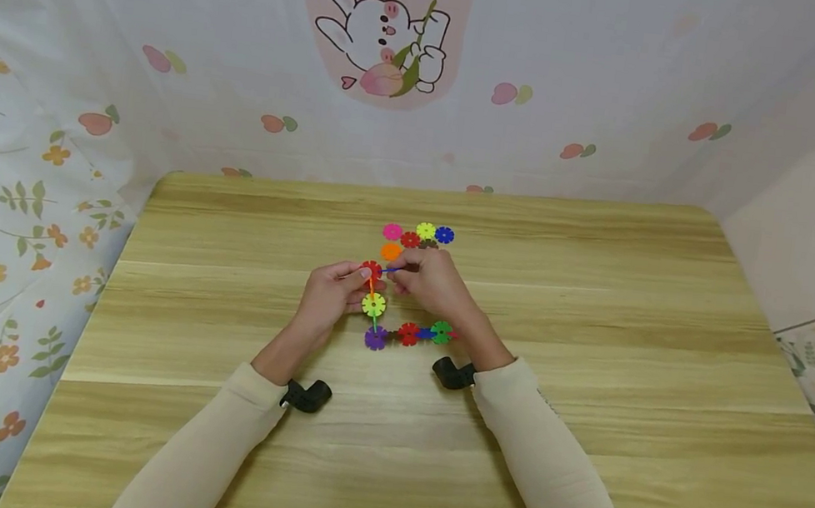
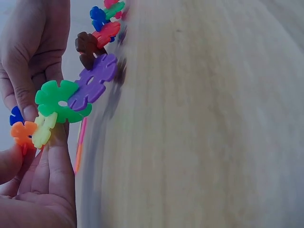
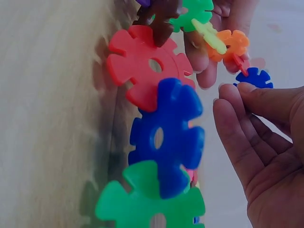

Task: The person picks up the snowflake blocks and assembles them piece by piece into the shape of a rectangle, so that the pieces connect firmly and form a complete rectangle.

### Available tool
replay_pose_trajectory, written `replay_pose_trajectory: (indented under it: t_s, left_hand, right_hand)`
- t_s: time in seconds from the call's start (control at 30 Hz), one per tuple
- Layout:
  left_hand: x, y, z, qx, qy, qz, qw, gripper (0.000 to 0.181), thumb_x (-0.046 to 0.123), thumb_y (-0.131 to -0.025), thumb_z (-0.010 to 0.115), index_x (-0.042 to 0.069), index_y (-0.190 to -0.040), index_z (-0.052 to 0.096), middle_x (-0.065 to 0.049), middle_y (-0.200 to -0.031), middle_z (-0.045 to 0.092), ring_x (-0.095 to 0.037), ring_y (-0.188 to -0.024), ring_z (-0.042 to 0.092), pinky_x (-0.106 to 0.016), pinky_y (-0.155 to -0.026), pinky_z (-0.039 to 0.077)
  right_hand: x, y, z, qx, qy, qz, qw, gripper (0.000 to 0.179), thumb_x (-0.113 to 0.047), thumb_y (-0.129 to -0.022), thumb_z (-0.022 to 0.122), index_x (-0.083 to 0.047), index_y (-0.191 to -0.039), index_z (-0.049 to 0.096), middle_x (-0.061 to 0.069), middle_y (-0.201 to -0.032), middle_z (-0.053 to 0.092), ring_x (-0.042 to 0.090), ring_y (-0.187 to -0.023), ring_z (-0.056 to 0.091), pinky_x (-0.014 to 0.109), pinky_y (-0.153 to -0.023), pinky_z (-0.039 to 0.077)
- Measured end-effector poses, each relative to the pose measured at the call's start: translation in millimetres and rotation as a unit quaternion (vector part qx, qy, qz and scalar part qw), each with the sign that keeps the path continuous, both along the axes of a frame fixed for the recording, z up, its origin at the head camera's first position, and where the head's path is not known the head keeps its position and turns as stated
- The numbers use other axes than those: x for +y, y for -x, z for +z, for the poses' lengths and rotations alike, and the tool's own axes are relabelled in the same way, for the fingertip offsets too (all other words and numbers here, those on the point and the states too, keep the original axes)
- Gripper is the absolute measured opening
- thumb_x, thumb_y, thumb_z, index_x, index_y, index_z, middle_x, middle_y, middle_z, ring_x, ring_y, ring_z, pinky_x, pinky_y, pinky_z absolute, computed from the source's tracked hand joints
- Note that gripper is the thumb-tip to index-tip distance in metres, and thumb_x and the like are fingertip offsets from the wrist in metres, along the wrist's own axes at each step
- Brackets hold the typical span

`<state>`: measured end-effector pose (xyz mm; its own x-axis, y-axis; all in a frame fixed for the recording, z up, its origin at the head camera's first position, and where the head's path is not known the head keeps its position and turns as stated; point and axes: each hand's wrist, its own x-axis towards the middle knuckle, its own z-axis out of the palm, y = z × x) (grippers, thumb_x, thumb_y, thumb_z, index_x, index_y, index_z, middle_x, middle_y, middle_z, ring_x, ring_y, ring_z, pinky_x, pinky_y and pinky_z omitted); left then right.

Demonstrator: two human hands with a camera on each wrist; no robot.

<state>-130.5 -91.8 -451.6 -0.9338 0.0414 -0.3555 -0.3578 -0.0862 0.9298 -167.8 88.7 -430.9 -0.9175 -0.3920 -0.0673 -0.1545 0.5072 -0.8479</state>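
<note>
Notched flower-shaped plastic discs are slotted together in a bent chain, with purple (image 1: 375,337), brown, red (image 1: 408,335), blue and green (image 1: 440,331) ones along its near stretch. From the purple disc the chain runs through green (image 2: 59,100), yellow (image 1: 374,305) and orange (image 3: 232,43) discs up to a red one. The left hand (image 1: 325,297) grips this end, thumb on the red disc (image 1: 371,270). Between thumb and forefinger, the right hand (image 1: 437,284) pinches a blue disc (image 3: 256,77), its edge right at the red disc's rim.
Beyond the hands lie several loose discs, among them pink (image 1: 392,231), yellow (image 1: 426,230), blue (image 1: 444,235) and orange (image 1: 390,251). The wooden table (image 1: 633,330) meets a printed curtain (image 1: 549,69) at the back. Black wrist mounts (image 1: 308,395) project from both sleeves.
</note>
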Motion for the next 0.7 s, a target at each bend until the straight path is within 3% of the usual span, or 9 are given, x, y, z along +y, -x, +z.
replay_pose_trajectory:
  t_s: [0.33,0.7]
  left_hand:
    - [1.9,1.0,-1.6,-0.015,-0.022,-0.002,0.9996,0.021,0.017,-0.098,0.059,-0.002,-0.106,0.065,-0.013,-0.089,0.075,-0.011,-0.064,0.069,-0.025,-0.059,0.058]
    - [2.6,3.9,-4.0,-0.033,-0.045,-0.035,0.9979,0.019,0.018,-0.101,0.055,0.001,-0.103,0.062,-0.013,-0.092,0.075,-0.013,-0.071,0.071,-0.026,-0.064,0.059]
  right_hand:
    - [-0.4,0.8,-2.7,0.006,-0.004,0.011,0.9999,0.009,-0.005,-0.092,0.066,-0.001,-0.093,0.074,0.011,-0.082,0.071,0.024,-0.069,0.066,0.026,-0.061,0.054]
    - [9.3,7.7,-0.8,-0.054,-0.034,0.021,0.9977,0.011,-0.006,-0.093,0.062,-0.005,-0.101,0.07,0.009,-0.081,0.069,0.02,-0.07,0.066,0.027,-0.065,0.055]
